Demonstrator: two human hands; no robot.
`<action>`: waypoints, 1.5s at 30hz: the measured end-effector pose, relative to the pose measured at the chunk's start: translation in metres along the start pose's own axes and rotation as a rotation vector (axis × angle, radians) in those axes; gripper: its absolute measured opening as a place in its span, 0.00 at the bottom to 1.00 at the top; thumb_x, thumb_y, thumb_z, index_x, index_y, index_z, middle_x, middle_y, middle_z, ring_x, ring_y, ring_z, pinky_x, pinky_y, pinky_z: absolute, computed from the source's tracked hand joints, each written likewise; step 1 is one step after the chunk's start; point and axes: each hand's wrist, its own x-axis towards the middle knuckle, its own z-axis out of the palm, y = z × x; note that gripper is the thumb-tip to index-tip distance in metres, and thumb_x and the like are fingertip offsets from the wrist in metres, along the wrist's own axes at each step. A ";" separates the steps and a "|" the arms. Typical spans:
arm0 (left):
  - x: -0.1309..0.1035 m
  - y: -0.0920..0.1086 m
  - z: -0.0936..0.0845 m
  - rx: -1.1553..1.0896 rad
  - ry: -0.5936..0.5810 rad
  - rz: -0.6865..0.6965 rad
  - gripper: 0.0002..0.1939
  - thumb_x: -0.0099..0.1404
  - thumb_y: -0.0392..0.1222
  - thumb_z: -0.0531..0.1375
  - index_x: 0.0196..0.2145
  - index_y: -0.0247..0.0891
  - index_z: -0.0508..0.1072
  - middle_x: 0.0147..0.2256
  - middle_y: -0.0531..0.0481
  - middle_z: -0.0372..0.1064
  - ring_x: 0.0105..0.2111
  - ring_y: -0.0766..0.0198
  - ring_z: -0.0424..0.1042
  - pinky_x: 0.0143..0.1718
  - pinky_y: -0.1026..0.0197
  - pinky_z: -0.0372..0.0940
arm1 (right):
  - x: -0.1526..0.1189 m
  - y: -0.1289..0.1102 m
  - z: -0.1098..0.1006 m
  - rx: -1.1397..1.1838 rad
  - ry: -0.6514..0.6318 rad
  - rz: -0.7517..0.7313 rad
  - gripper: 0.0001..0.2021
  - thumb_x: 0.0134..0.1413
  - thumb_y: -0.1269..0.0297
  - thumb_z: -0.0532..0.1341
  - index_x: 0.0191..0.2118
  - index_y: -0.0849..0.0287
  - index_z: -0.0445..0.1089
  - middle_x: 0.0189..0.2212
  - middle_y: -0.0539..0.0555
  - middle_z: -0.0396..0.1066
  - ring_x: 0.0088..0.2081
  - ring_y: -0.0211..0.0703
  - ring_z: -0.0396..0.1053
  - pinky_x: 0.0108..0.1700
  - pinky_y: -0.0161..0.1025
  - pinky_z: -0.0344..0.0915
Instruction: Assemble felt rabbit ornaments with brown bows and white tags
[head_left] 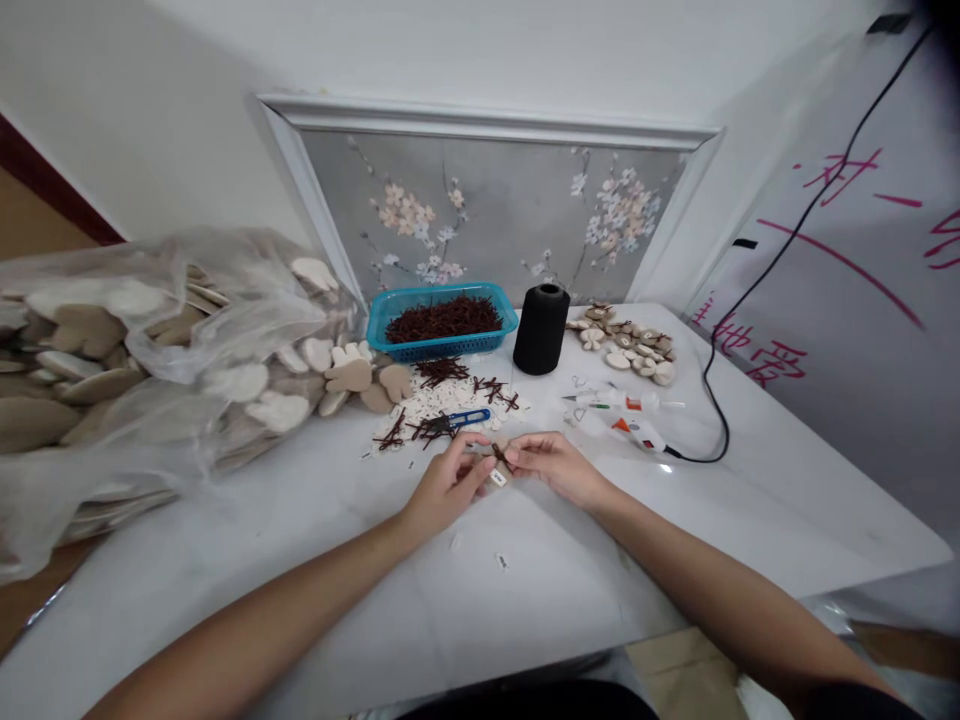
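Both hands meet over the middle of the table around a small beige padded piece [487, 462], mostly hidden by the fingers. A dark brown bow [500, 455] lies across it, and a small white printed label [498, 478] shows at its lower side. My left hand [448, 487] is closed on the piece from the left, thumb near the label. From the right, my right hand [556, 466] pinches it, thumb against the bow's end. Just beyond are blue-handled thread snips [469, 418], lying on scattered brown bows [442, 372] and many white labels [420, 402].
A teal basket [376, 335] of brown bows stands at the back beside a black thread cone [541, 330]. Plastic bags [187, 340] of padded pieces crowd the left. At right lie a corded glue gun [641, 433] and a heap of bowed pieces [637, 352]. One loose label [502, 563] lies in front.
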 end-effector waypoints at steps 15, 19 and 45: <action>0.003 -0.001 -0.004 -0.021 0.190 0.085 0.15 0.64 0.53 0.57 0.40 0.38 0.65 0.22 0.56 0.66 0.20 0.69 0.66 0.24 0.67 0.62 | 0.002 0.001 0.001 0.039 0.095 -0.052 0.15 0.45 0.53 0.68 0.32 0.61 0.77 0.29 0.53 0.74 0.32 0.38 0.69 0.40 0.38 0.64; 0.004 -0.002 -0.004 -0.060 0.250 0.097 0.15 0.64 0.52 0.57 0.40 0.40 0.62 0.22 0.58 0.67 0.21 0.68 0.68 0.23 0.67 0.61 | -0.001 -0.005 0.006 -0.074 0.104 -0.092 0.17 0.45 0.52 0.68 0.34 0.61 0.75 0.30 0.52 0.73 0.30 0.37 0.68 0.38 0.37 0.64; 0.005 0.000 0.001 -0.080 0.266 0.111 0.14 0.60 0.51 0.61 0.31 0.38 0.63 0.24 0.56 0.67 0.22 0.70 0.67 0.26 0.68 0.65 | -0.008 -0.011 0.016 -0.316 0.062 -0.041 0.19 0.42 0.49 0.67 0.29 0.62 0.67 0.24 0.46 0.62 0.27 0.33 0.57 0.31 0.33 0.54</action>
